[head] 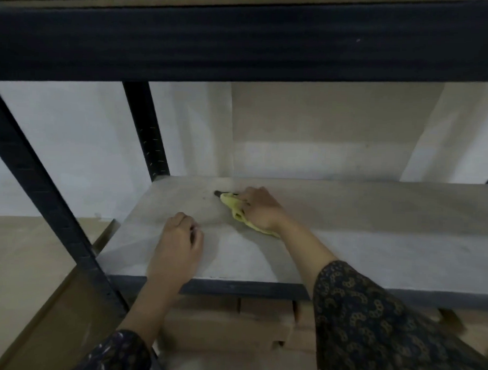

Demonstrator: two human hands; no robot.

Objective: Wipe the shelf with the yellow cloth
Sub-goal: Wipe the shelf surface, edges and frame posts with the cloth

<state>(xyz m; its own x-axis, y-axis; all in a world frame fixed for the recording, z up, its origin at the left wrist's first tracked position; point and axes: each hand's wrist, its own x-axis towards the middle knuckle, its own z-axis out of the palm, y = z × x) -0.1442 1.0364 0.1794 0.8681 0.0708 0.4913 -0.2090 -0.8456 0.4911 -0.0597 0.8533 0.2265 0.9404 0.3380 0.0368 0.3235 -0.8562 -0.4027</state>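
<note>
A pale grey shelf board spans the middle of the head view, set in a dark metal rack. My right hand presses a bunched yellow cloth onto the board near its back left part. A small dark mark shows just past the cloth's far tip. My left hand rests on the board closer to the front edge, fingers curled in, holding nothing that I can see. Both forearms wear dark patterned sleeves.
A thick dark beam of the shelf above hangs overhead. Dark uprights stand at the left and front left. A pale wall is behind. Brown cardboard boxes sit under the shelf.
</note>
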